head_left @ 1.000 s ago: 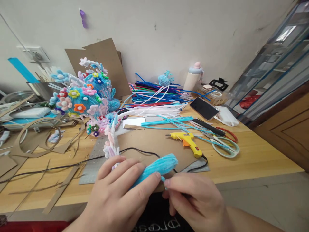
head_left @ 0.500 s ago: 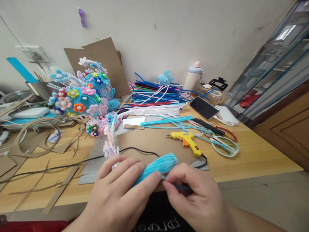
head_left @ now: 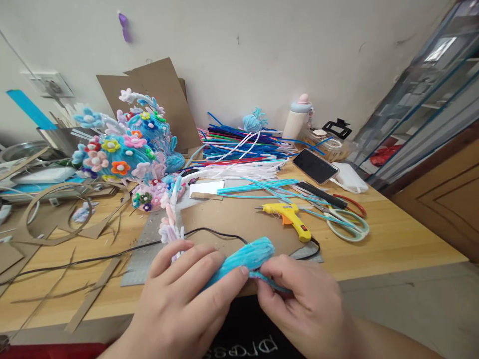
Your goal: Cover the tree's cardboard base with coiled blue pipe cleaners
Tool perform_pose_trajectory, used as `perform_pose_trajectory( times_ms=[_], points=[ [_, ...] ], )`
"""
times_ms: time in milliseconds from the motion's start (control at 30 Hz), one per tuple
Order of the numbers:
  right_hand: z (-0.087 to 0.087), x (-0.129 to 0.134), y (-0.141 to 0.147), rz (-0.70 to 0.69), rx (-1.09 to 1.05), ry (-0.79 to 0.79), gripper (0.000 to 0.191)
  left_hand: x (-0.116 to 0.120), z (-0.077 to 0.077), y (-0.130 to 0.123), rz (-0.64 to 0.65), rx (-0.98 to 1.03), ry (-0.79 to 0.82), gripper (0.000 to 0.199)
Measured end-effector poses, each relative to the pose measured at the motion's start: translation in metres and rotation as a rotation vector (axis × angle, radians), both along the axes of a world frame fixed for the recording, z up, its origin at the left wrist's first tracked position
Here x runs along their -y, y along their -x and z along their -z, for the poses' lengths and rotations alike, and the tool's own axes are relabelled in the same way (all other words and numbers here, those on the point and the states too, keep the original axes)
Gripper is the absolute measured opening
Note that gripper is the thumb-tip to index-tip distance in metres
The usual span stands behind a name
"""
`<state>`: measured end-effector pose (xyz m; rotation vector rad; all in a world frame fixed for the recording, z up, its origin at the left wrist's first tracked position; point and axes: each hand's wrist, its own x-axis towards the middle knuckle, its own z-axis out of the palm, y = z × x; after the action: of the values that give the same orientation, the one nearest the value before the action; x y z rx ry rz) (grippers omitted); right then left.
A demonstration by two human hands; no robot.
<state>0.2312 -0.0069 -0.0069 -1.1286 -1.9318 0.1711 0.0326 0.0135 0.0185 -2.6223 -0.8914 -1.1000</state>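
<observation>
In front of me, my left hand (head_left: 187,296) is closed around a light-blue fuzzy bundle of pipe cleaners (head_left: 249,255), its rounded end poking out to the right. My left thumb presses along the near side of it. A single blue pipe cleaner (head_left: 272,283) runs from under the bundle into my right hand (head_left: 309,301), whose thumb and fingers are curled around it; its far end is hidden in the palm. Behind the bundle lies a yellow glue gun (head_left: 288,217), nozzle to the left. Loose blue pipe cleaners (head_left: 258,187) lie beyond.
Scissors (head_left: 346,224), a phone (head_left: 315,166) and a white bottle (head_left: 297,119) stand or lie to the right. A flower-covered blue craft piece (head_left: 130,149) is at back left. Cardboard strips (head_left: 93,294) and a black cord (head_left: 142,245) cross the left side.
My right fingers have opened slightly and shifted a little, so more of the blue pipe cleaner shows below the bundle. My left hand keeps its hold. The view has shifted slightly.
</observation>
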Motion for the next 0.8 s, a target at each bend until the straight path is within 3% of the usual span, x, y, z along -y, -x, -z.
perform_pose_trajectory(
  times_ms=[200, 300, 400, 567, 700, 800],
  points=[
    [0.001, 0.002, -0.001, 0.041, 0.043, -0.074, 0.018, 0.001, 0.002, 0.002, 0.005, -0.017, -0.011, 0.021],
    [-0.002, 0.001, -0.003, -0.027, 0.014, 0.018, 0.028, 0.001, 0.003, 0.002, 0.004, -0.005, -0.002, 0.021],
    [-0.006, 0.000, -0.003, -0.184, -0.210, 0.392, 0.026, 0.001, 0.001, 0.002, -0.006, -0.003, -0.004, 0.021],
    [-0.003, -0.001, -0.002, -0.504, -0.832, 1.055, 0.031, 0.001, -0.001, 0.000, 0.001, -0.005, -0.012, 0.019],
    [0.009, -0.006, -0.002, -0.766, -1.121, 1.428, 0.036, 0.000, -0.002, 0.000, 0.002, -0.001, -0.006, 0.020],
    [0.017, -0.009, -0.003, -0.853, -1.222, 1.635, 0.028, 0.000, -0.002, 0.000, -0.003, -0.001, 0.000, 0.019]
  ],
)
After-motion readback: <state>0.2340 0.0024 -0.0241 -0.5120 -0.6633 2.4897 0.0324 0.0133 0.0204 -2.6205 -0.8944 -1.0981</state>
